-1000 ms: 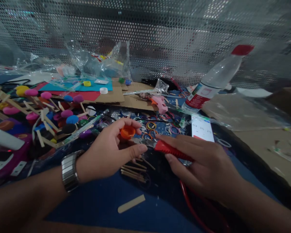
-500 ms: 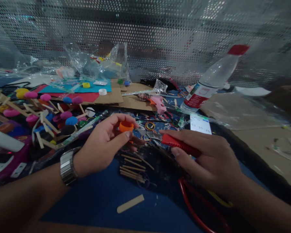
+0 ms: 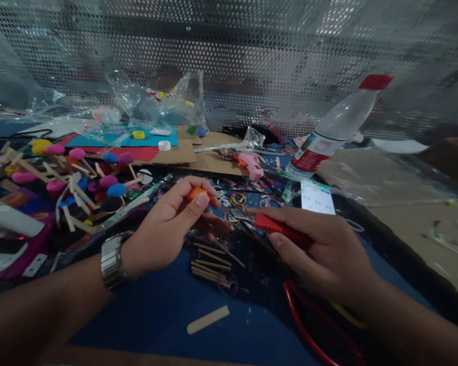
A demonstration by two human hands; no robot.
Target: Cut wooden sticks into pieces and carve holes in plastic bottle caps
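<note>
My left hand (image 3: 171,218) pinches an orange bottle cap (image 3: 197,194) between thumb and fingers. In my right hand (image 3: 320,249) is a red-handled utility knife (image 3: 277,229), its blade pointing left at the cap. The tip lies close to my left fingers; I cannot tell whether it touches the cap. Below the hands, several thin wooden sticks (image 3: 211,264) lie on the blue tabletop (image 3: 148,320), with a flat craft stick (image 3: 208,319) nearer to me. A red curved handle (image 3: 299,320) rests under my right wrist.
To the left is a pile of colourful caps and sticks (image 3: 80,188) beside a purple and white glue-gun-like tool (image 3: 26,239). Behind stand a plastic bottle (image 3: 332,127), a pink glue gun (image 3: 252,165), coloured sheets (image 3: 118,147) and a white cap (image 3: 164,146). A phone (image 3: 317,197) shows a timer.
My left hand has turned the orange cap, so its open rim no longer shows. The knife stays close to it in my right hand. The view has shifted slightly.
</note>
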